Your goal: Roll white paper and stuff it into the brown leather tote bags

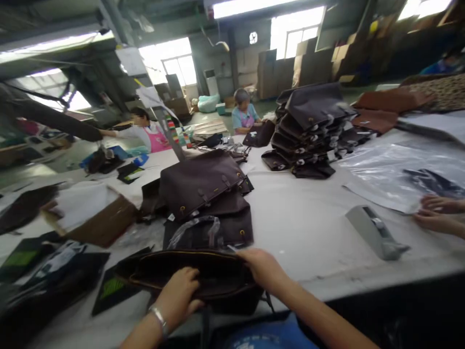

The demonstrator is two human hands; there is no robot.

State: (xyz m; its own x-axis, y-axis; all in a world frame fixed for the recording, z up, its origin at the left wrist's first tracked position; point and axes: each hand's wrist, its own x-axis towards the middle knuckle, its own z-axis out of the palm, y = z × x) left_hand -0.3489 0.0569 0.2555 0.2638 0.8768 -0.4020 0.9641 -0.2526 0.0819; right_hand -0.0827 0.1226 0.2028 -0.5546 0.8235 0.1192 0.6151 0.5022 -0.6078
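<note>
A dark brown handbag (218, 281) lies open-topped at the near edge of the white table (308, 228). My left hand (179, 295), a silver bracelet on its wrist, curls its fingers over the bag's near rim. My right hand (263, 269) grips the bag's far right rim, fingers closed on it. Just behind the bag lies a pile of similar dark brown bags (207, 194), one with plastic-wrapped handles (198, 230).
A tall stack of dark bags (308, 131) stands at the back right. A grey tape dispenser (376, 232) and clear plastic sheets (392, 179) lie right, by another person's hands (438, 213). A cardboard box (90, 213) and dark packets (47, 266) sit left. Two people work at the far end.
</note>
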